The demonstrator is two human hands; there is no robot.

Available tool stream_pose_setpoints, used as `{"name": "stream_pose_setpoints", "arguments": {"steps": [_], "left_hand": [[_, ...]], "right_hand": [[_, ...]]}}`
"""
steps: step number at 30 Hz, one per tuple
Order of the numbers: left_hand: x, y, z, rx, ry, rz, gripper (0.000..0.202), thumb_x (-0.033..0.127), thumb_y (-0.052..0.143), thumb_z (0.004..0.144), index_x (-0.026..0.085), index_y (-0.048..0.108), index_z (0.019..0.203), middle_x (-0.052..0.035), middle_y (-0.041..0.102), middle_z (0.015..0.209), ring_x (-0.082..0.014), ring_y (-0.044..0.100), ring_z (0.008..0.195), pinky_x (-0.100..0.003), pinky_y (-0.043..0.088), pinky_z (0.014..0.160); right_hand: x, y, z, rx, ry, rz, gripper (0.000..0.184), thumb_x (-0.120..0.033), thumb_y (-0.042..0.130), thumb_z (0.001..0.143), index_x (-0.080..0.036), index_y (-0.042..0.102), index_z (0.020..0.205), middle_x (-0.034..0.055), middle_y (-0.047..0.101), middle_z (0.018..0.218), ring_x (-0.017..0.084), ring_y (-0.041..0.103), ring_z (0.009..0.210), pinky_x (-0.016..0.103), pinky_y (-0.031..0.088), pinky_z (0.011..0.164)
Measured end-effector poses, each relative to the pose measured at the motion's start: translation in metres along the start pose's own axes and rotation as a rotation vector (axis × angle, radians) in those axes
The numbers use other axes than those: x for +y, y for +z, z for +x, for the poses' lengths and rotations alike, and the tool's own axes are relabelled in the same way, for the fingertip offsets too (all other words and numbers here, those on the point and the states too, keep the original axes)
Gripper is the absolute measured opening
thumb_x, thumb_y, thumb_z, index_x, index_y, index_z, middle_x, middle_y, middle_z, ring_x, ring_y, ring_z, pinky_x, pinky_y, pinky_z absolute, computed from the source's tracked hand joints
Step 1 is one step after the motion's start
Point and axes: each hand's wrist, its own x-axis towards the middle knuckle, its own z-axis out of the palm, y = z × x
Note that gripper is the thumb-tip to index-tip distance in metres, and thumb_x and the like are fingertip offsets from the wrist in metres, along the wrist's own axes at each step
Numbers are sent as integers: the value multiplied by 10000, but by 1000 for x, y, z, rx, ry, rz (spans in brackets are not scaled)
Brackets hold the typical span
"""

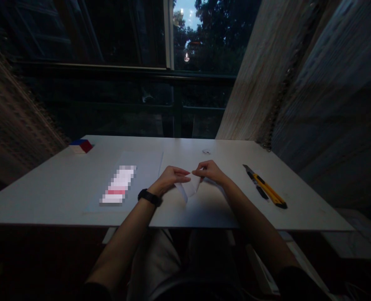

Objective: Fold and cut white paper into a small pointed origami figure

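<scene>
A small folded piece of white paper (190, 188) is held up just above the table, between both hands. My left hand (171, 177) pinches its upper left part, with a dark watch on that wrist. My right hand (209, 170) pinches the paper's upper right edge with thumb and fingers. The fingertips of the two hands nearly meet at the top of the paper. Creased flaps hang down from it, and the far side of the folds is hidden.
On the white table (50, 184), white sheets (147, 167) lie at left under a lit, blurred-out phone (118, 186). A puzzle cube (81, 146) sits far left. At right lie a yellow utility knife (269, 192) and a black pen (257, 186). A small thin loop (206, 151) lies behind.
</scene>
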Motion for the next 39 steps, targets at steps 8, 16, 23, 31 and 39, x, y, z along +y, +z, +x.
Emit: {"name": "stream_pose_setpoints", "arguments": {"steps": [8,16,23,31,39], "left_hand": [[2,1,0,53,12,-15,347,204,784,510,88,697,825,-113,691,720,-178,619,621,-306,458,627],[4,2,-1,110,7,-5,338,198,786,506,85,693,810,-97,688,703,-159,605,617,-294,443,645],[3,1,-1,100,29,-14,368,270,805,486,83,686,780,-94,678,688,-160,597,606,-287,434,611],[1,1,-1,145,103,17,309,366,778,526,107,684,665,-64,653,628,-127,545,543,-254,399,538],[6,-5,3,391,184,-119,363,378,781,517,91,679,713,-52,643,630,-124,544,565,-244,405,549]], "right_hand": [[5,-1,3,36,28,23,378,-469,725,562,-132,564,622,12,569,503,135,563,407,236,456,381],[5,3,3,160,-87,-217,320,-463,631,674,-146,596,694,-9,544,505,118,538,424,219,394,416],[-5,9,-3,272,-220,-448,243,-395,611,705,-154,639,710,-28,515,506,88,450,474,209,318,482],[-7,16,-2,236,-165,-222,288,-417,644,674,-174,615,828,-45,501,519,92,473,459,214,378,464],[0,19,0,-109,128,327,382,-404,711,637,-103,591,838,68,646,637,158,634,548,217,499,449]]}}
